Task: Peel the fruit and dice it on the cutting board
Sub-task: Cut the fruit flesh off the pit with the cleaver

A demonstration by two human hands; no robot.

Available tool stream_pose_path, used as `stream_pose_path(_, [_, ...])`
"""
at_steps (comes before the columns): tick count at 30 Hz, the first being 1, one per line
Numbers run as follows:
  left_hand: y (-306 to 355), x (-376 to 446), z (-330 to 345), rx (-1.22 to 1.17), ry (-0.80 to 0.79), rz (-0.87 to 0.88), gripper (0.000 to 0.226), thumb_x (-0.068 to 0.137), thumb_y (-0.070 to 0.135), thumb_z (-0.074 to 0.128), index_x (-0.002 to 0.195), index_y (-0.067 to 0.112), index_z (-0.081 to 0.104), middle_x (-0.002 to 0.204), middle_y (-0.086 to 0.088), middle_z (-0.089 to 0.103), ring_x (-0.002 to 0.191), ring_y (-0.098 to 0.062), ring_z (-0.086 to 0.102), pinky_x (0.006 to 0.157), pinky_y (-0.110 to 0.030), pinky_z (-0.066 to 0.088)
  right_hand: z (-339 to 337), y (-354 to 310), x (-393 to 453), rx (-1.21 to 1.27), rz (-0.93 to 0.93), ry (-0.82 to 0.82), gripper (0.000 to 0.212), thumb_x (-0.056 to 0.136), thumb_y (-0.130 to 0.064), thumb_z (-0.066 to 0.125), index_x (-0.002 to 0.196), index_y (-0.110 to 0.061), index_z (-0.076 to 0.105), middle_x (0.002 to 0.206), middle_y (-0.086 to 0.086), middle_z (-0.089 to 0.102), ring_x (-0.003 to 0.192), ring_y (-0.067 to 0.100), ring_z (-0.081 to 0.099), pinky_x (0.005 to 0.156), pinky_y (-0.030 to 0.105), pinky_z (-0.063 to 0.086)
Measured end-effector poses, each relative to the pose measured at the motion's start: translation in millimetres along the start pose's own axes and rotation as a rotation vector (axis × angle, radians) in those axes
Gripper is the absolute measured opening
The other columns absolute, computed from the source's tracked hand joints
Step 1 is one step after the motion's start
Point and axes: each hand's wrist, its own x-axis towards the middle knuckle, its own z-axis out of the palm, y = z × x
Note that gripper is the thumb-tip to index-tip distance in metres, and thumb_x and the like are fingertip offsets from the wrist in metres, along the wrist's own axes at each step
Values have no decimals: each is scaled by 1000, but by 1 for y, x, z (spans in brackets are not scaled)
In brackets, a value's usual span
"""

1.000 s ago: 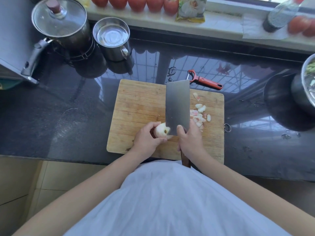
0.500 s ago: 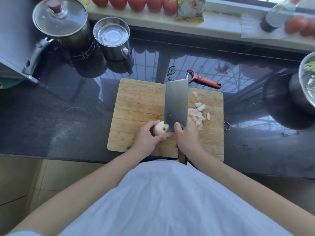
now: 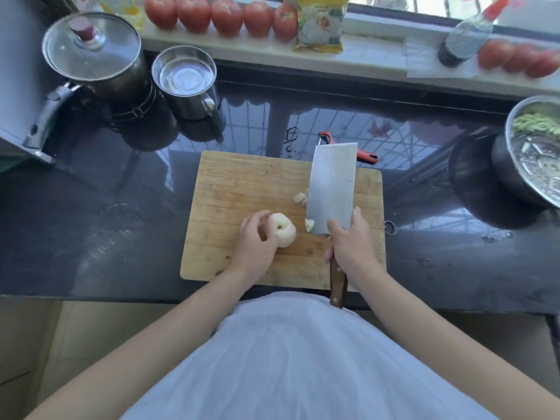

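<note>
Only the head camera here, so one view, looking straight down at the dark glossy stone worktop.

Dead centre of the frame is the pale bamboo cutting board. The peeled, cream-white round fruit sits on it a bit below the middle, stem dimple facing up at the camera, one side looking cut away already. The left hand is curled around the fruit's left side, fingertips touching it and pinning it to the board, so that hand is closed on the fruit.

The right hand is wrapped tight on the dark wooden handle of the broad steel cleaver, up near where the blade starts. The blade's long axis runs from the bottom of the frame toward the top, nearly straight, and it looks lifted or tilted off the board, can't tell which for sure.

Here's the bit that matters: the fruit lies just to the left of the blade, apart from it, with a small cut chunk sitting at the blade's lower left corner in between. So the cleaver has to come back left to take the next slice, and the left hand's fingers are on the far side of the fruit from the edge, which is good.

A few diced pale fruit pieces sit above that; more may be hidden under the blade. The red-handled peeler lies on the worktop past the board's top edge. I'd say it's mid-dicing, most of the fruit not yet cut.
</note>
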Motion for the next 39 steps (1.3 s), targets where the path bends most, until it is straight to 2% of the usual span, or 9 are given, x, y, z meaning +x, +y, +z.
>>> stream_pose_path(3, [-2,-5,13,147,89,147,48,92,16,63,139,20,57,139,2,48,128,-15,43,109,-31,36,-4,3,5,-3,20,17,18,99,-18,44,111,-27,54,111,7,64,45,27,55,45,35,47])
stream_pose_path(8, [19,9,25,364,96,492,28,89,44,69,112,28,69,104,13,60,101,-15,51,85,-34,34,-16,2,3,18,38,48,16,99,-16,46,110,-23,54,96,11,68,45,26,55,50,41,49])
stream_pose_path(15, [45,22,54,293,-53,366,16,98,24,65,90,36,57,88,16,66,81,-1,58,72,-19,40,-35,0,-5,90,63,92,19,93,-12,46,99,-26,58,81,6,72,41,22,53,51,42,44])
stream_pose_path(17, [50,31,57,307,-96,300,9,100,23,65,95,29,61,91,13,66,85,-3,59,72,-14,43,-45,4,-5,113,83,129,19,93,-11,46,100,-24,57,83,8,71,41,22,52,50,40,44])
stream_pose_path(19, [50,47,57,426,-156,340,2,101,28,64,100,28,65,98,14,66,96,-11,60,87,-32,51,-54,10,-5,114,107,171,18,94,-11,44,102,-21,56,93,10,69,42,22,53,43,33,40])
stream_pose_path(24, [60,80,31,647,-119,319,30,107,34,48,126,37,71,153,12,49,142,-24,33,118,-47,29,-71,30,-3,78,155,259,16,93,-12,44,102,-17,57,88,12,70,42,23,54,41,29,36])
stream_pose_path(31, [21,5,4,246,57,-169,42,93,44,68,118,24,42,127,1,42,108,-19,48,85,-33,37,-70,44,-2,51,183,250,20,95,-13,43,107,-18,57,92,8,69,42,23,55,40,29,37])
stream_pose_path(36, [11,13,38,378,14,87,57,93,33,73,142,27,45,133,1,40,117,-23,44,95,-29,33,-60,34,-2,-34,128,155,14,95,-14,45,103,-17,56,93,7,67,40,22,53,40,29,39])
stream_pose_path(39, [8,25,31,384,-211,202,59,96,17,70,149,31,50,147,5,49,131,-21,42,110,-29,31,-56,27,-2,-106,38,83,10,97,-14,47,102,-9,55,76,12,60,37,20,51,38,27,38])
